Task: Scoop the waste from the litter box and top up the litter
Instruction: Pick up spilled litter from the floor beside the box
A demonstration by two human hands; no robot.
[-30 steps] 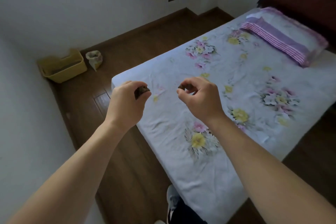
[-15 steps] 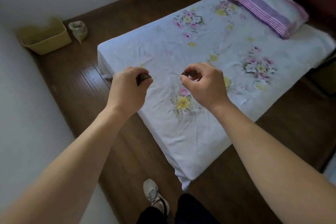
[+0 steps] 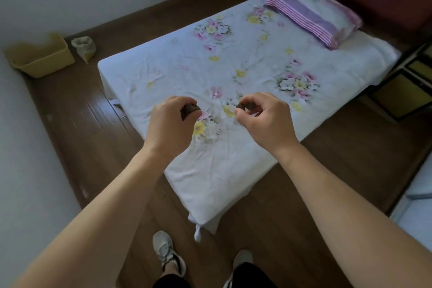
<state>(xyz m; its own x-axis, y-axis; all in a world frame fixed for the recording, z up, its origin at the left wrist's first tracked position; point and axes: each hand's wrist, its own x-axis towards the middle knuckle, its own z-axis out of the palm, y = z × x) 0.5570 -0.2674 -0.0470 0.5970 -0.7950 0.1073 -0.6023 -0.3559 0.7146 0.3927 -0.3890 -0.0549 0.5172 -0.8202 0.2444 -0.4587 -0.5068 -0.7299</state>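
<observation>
My left hand (image 3: 171, 121) grips a dark brown lump (image 3: 189, 109) between thumb and curled fingers, above the near corner of the bed. My right hand (image 3: 264, 119) pinches a smaller dark brown lump (image 3: 242, 106) at its fingertips, a short way to the right. Both hands hover over the floral sheet. The yellow litter box (image 3: 39, 58) stands on the floor in the far left corner by the wall. A small open sack (image 3: 84, 46) sits just right of it.
A bed with a white floral sheet (image 3: 233, 72) fills the middle, with a purple striped pillow (image 3: 313, 11) at its far end. Wooden floor (image 3: 77, 112) runs between bed and left wall. My two shoes (image 3: 166, 250) stand at the bed's near corner.
The view has pulled back and shifted, so the bed's near corner and both my shoes show. Both hands keep their grip on the lumps, spread slightly further apart.
</observation>
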